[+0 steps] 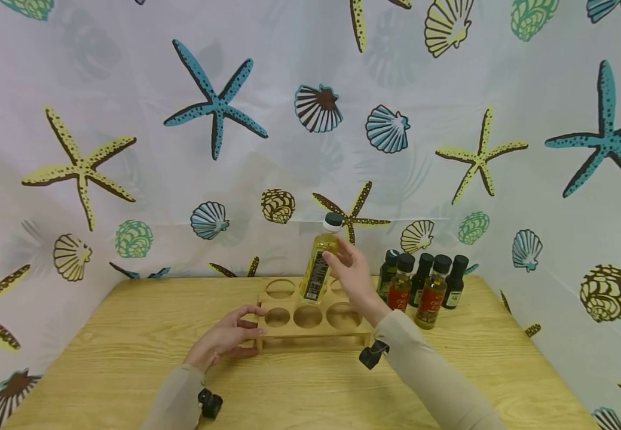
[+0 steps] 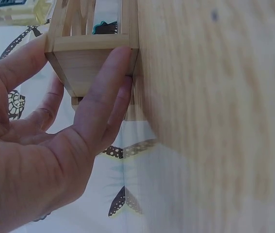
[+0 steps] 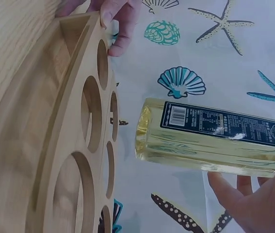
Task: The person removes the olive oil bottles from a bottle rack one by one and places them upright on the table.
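A wooden rack with two rows of round holes stands on the table. At its left end my left hand holds it, thumb and fingers spread around the end piece in the left wrist view. My right hand grips a clear bottle of yellow oil with a dark label and a white-and-black cap. The bottle tilts, its base just above the rack's holes in the right wrist view. The fingers support it near its upper part.
Right of the rack, several small bottles stand together: two with red labels in front, and dark ones behind. The wooden table reaches a white cloth backdrop printed with starfish and shells.
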Action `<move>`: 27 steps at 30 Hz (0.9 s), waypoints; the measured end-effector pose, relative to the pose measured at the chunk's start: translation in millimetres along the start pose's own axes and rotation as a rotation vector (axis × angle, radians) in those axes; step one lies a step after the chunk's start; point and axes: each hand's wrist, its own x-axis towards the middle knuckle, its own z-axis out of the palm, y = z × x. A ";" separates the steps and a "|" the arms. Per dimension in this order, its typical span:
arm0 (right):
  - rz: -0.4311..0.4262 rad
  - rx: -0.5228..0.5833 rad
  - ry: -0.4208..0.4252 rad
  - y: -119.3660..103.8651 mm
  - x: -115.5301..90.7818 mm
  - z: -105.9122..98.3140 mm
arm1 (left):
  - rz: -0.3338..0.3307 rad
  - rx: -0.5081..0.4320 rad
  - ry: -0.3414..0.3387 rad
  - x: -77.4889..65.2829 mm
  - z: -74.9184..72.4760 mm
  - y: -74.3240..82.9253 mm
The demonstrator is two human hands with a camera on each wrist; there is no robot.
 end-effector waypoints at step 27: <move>0.036 0.004 0.078 5.1 -30.1 -54.0 | -0.010 0.013 -0.017 0.6 -2.9 2.5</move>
